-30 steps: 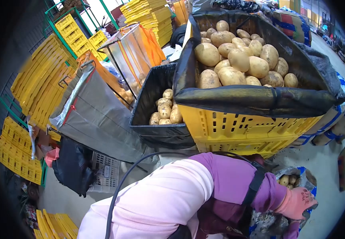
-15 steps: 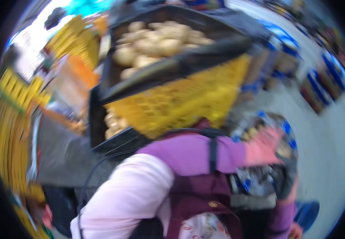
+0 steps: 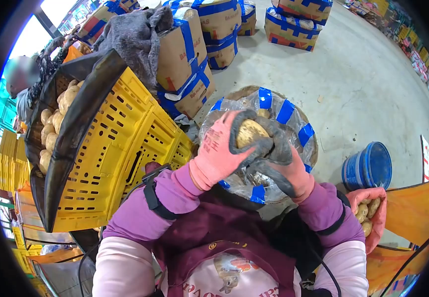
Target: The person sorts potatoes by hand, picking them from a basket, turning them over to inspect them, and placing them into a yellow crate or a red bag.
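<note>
A pale brown potato [image 3: 250,132] is held in front of me, above a round container [image 3: 309,133] lined with clear plastic and stuck with blue tape. My left hand [image 3: 220,147], in a pink glove with a grey palm, is closed around the potato from the left. From the right my right hand [image 3: 288,167], gloved the same way, has its fingers closed against the potato's side. The gloves meet below it, so part of the potato is hidden. Another potato [image 3: 263,113] shows inside the container, just beyond my hands.
At my left stands a yellow crate [image 3: 113,156] with a black liner [image 3: 78,143] and several potatoes. Blue-taped cardboard boxes [image 3: 179,59] stand ahead, beside a grey cloth [image 3: 130,42]. To my right are a blue bucket [image 3: 368,167] and a pink sack [image 3: 377,222] of potatoes. Another person [image 3: 26,79] is far left.
My view has swung to the right, so the container is now central and the crate is at the left. Both hands have come together around a potato over the container.
</note>
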